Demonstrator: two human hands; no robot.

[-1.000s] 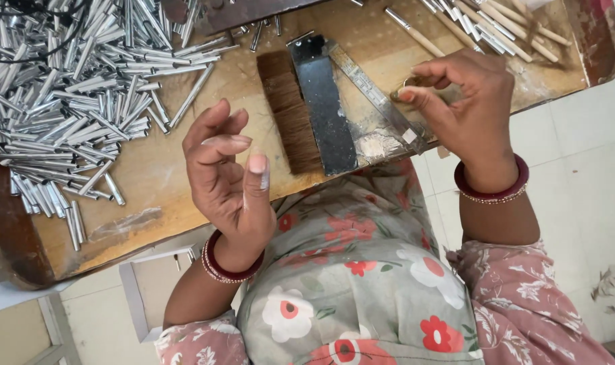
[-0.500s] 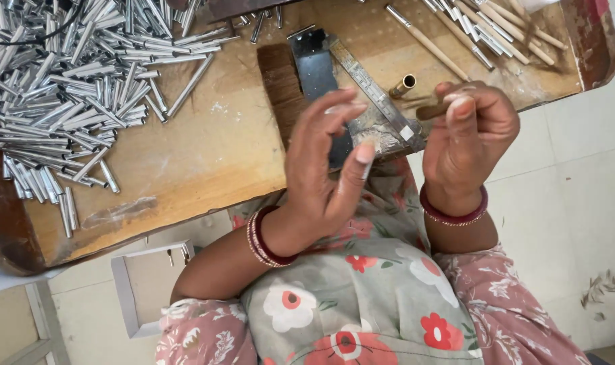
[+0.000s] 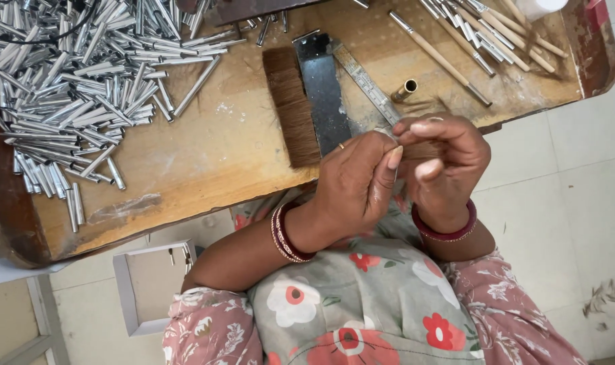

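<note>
- Bristle tuft (image 3: 421, 150), brown, pinched between both hands.
- Left hand (image 3: 356, 181): grip clamped on tuft.
- Right hand (image 3: 446, 162): grip clamped likewise.
- Metal tubes (image 3: 78, 88) heaped on wooden surface (image 3: 206, 162).

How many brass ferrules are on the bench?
1. A single brass ferrule lies on the wooden bench, right of the metal ruler and just above the right hand. More may be hidden under the hands.

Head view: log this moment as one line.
left hand: pinching hair tuft | right hand: gripping same tuft | nearby: bristle strip, metal ferrules, wooden workboard
</note>
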